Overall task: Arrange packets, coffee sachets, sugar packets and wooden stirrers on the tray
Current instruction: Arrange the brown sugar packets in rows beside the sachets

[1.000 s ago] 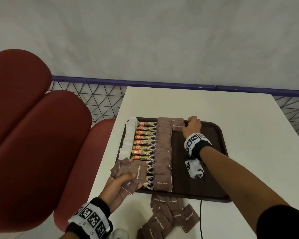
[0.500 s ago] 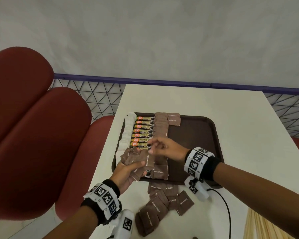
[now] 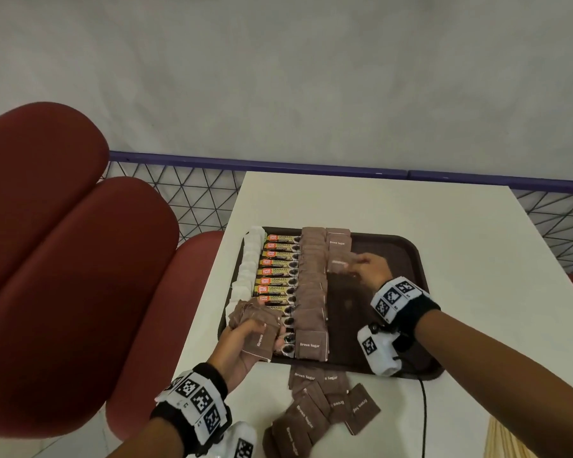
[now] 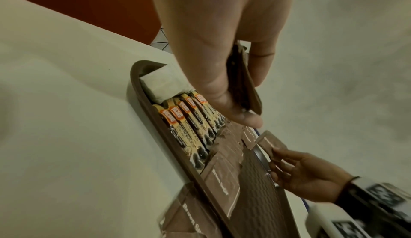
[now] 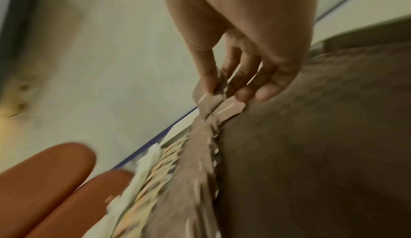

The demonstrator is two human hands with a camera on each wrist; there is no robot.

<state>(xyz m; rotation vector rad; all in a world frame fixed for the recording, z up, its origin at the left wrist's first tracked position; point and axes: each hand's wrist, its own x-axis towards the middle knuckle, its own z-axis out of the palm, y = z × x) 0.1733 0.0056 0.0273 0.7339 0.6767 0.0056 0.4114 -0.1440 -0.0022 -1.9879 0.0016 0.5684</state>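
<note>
The sugar packet [image 3: 339,265] was pinched in the right hand [image 3: 371,270] over the tray [image 3: 407,259] near its far edge, starting a second brown row. The left hand [image 3: 242,345] clutched a stack of packets [image 3: 257,328] at the near-left corner. Next, I judged, it needed setting down just below the packet already there.

You have one brown tray [image 3: 407,256] on one white table [image 3: 411,206]. On it, count nine coffee sachets [image 3: 280,271] showing labels (the nearest ones are partly hidden), one row of white packets [image 3: 250,259] too overlapped to count, and one full column of brown sugar packets [image 3: 311,292], likewise uncountable. Roughly seven loose sugar packets [image 3: 321,404] lie on the table. Two hands are in view.
</note>
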